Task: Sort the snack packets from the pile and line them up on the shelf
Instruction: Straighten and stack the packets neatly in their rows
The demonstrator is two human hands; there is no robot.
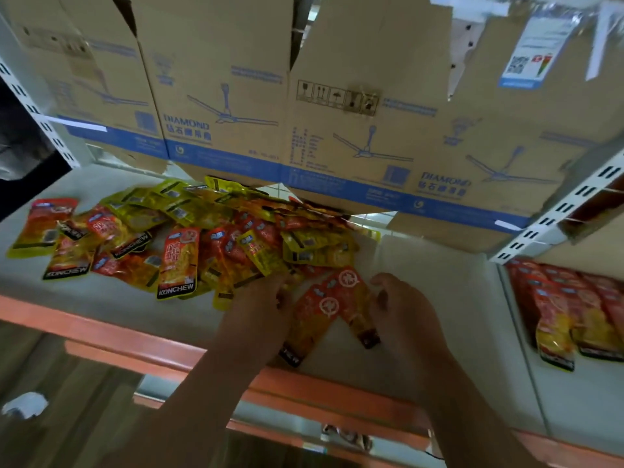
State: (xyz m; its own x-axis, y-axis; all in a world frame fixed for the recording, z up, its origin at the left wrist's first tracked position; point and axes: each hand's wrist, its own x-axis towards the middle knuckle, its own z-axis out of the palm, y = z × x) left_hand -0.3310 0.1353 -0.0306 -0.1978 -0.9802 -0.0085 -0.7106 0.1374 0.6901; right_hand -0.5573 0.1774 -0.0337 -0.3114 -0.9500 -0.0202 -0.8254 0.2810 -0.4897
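A loose pile of red, orange and yellow snack packets (189,231) covers the left and middle of the pale shelf (439,298). Two orange-red packets (332,298) lie side by side in front of the pile, between my hands. My left hand (260,315) lies over the left one and the pile's near edge, fingers curled down on it. My right hand (401,309) curls beside the right packet's edge; whether it pinches that packet is unclear. A lined-up row of red and yellow packets (574,315) lies at the far right.
Large cardboard fan boxes (337,113) stand close behind the pile and overhang it. The shelf has an orange front lip (101,336). White slotted uprights (553,214) stand at right and left. A lower shelf level shows below.
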